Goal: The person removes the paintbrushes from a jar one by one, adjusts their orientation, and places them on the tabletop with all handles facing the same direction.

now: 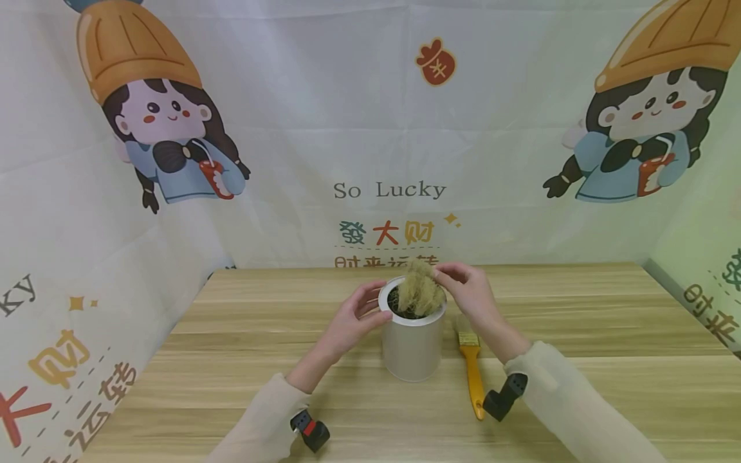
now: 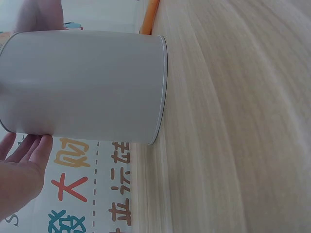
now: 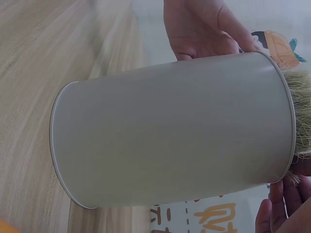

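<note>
A light grey cylindrical pot (image 1: 412,350) stands upright on the table, with dark material showing inside its pale rim. A tuft of dry, straw-coloured plant fibre (image 1: 419,292) fills part of the opening and rises above it. My left hand (image 1: 353,321) holds the pot's left side near the rim, thumb at the front and fingers behind. At the upper right of the tuft, my right hand (image 1: 471,292) pinches the fibre between thumb and fingers. The right wrist view shows bristly fibre (image 3: 299,109) sticking out past the rim; some right fingertips are hidden there.
A flat paintbrush (image 1: 473,373) with an orange handle lies on the wooden table (image 1: 249,360), just right of the pot and below my right forearm. A printed cloth (image 1: 289,128) hangs behind the table and along both sides.
</note>
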{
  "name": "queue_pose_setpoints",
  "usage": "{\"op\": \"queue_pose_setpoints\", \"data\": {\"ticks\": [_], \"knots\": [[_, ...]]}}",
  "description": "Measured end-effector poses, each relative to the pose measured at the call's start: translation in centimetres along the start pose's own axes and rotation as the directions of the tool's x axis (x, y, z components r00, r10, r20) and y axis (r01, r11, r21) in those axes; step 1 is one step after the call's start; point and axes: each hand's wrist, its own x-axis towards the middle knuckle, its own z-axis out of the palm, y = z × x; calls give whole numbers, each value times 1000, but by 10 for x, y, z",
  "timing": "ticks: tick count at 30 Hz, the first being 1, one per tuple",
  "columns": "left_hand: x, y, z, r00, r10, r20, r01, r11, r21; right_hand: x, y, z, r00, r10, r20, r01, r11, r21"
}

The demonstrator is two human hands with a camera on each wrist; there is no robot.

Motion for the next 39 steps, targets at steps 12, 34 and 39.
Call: {"op": "queue_pose_setpoints", "data": {"ticks": [12, 34, 39], "knots": [[0, -1, 0, 1000, 6, 1, -6, 1000, 1, 0, -7, -4, 999, -34, -19, 34, 999, 11], [0, 0, 0, 1000, 10, 9, -10, 1000, -5, 4, -24, -17, 996, -84, -24, 86, 991, 107], [0, 1, 0, 1000, 8, 1, -8, 1000, -3, 5, -28, -22, 993, -116, -28, 119, 985, 124]]}}
